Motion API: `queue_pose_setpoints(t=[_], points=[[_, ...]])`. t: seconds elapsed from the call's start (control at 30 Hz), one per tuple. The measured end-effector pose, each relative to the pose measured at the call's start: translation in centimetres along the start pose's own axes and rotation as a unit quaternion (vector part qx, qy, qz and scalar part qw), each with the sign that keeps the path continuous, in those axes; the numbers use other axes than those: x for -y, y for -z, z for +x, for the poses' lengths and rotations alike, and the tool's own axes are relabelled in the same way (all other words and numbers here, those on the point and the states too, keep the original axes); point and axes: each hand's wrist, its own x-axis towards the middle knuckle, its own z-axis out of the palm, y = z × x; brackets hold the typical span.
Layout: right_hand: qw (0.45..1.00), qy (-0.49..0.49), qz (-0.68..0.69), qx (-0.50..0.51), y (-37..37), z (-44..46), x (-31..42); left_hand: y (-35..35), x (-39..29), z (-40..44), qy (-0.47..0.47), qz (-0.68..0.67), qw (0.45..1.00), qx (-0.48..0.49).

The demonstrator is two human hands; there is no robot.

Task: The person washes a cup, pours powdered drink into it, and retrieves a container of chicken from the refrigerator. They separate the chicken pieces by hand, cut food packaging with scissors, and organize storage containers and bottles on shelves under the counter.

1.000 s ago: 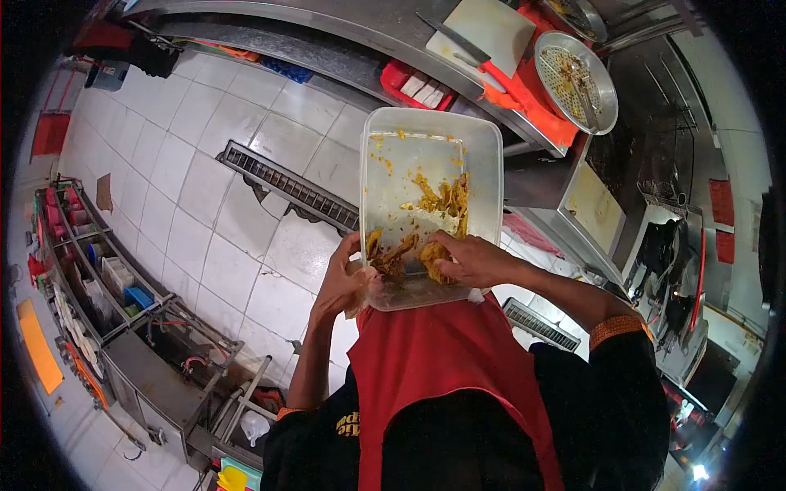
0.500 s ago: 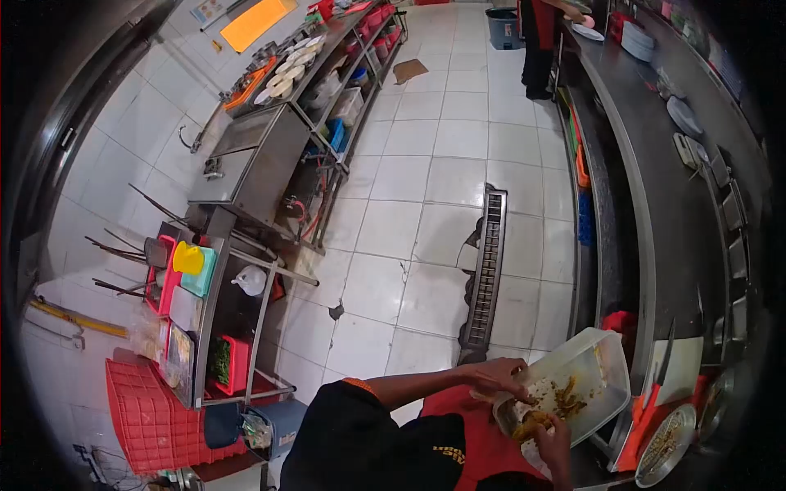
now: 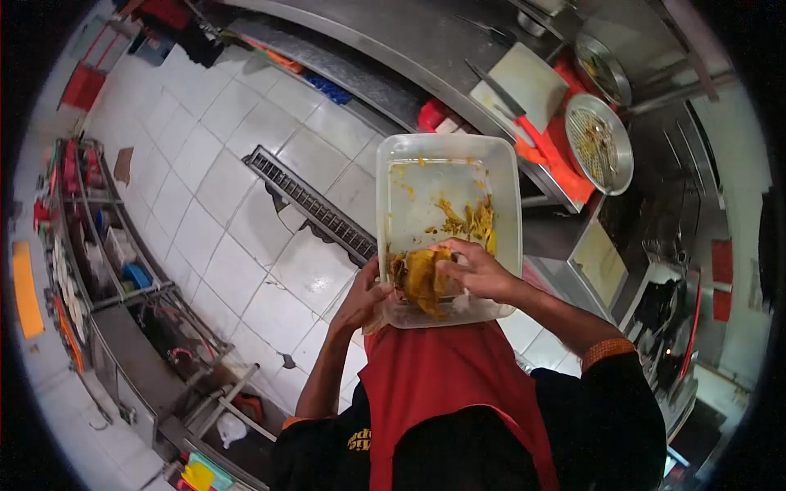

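A translucent plastic container (image 3: 391, 180) is held against the front of my red apron. My left hand (image 3: 366, 296) grips its near left side, the fingers partly hidden by the wall. Inside the near end, my right hand (image 3: 479, 274) has its fingers closed on a yellow-brown piece of cooked meat (image 3: 424, 278), which looks like chicken. Yellow-brown scraps (image 3: 471, 219) lie on the container's floor, towards its right side, and smears mark its walls.
To the right is a steel counter (image 3: 385, 37) with a cutting board (image 3: 524, 86), a red-handled knife (image 3: 499, 90) and a round metal pan (image 3: 599, 143) holding bits of food. A floor drain grate (image 3: 311, 204) runs across the white tiles. Shelving (image 3: 123, 245) stands at left.
My view has turned to the right, bringing the container to the middle. The piece of meat is now raised and plainly visible in my right hand. My left hand is at the container's left side.
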Motion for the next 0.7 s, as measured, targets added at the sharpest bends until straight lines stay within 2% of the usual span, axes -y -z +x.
queue_pose_setpoints(t=[0.03,0.13,0.17,0.27,0.37,0.47,0.57,0.67,0.7], points=[[0.999,0.047,-0.01,-0.024,-0.2,0.3,-0.1,0.0,0.0,0.4,0.004,-0.002,1.0,0.003],[0.991,0.064,-0.085,-0.086,-0.7,0.7,-0.5,-1.1,-1.2,0.7,0.005,-0.018,1.0,0.006],[0.998,-0.003,0.0,-0.068,-0.4,0.4,-0.1,-1.5,-1.8,0.8,0.008,-0.011,1.0,-0.001],[0.991,-0.013,-0.109,-0.08,0.0,0.5,-0.1,-1.9,-2.9,0.5,0.006,0.007,1.0,-0.01],[0.959,0.075,-0.259,-0.083,1.1,0.6,-0.3,-0.6,-1.8,0.9,-0.006,0.013,1.0,0.005],[0.964,0.091,-0.245,0.038,2.3,1.3,0.6,-0.1,-2.2,1.4,-0.013,0.043,0.999,0.025],[0.961,0.149,-0.21,0.102,2.9,1.8,1.5,0.1,-2.3,2.2,-0.021,0.054,0.997,0.047],[0.956,0.096,-0.227,0.161,3.9,2.9,1.4,-0.2,-2.3,2.9,-0.005,0.059,0.996,0.064],[0.957,0.004,-0.212,0.198,4.1,2.7,3.2,-0.6,-3.0,3.1,0.002,0.064,0.995,0.071]])
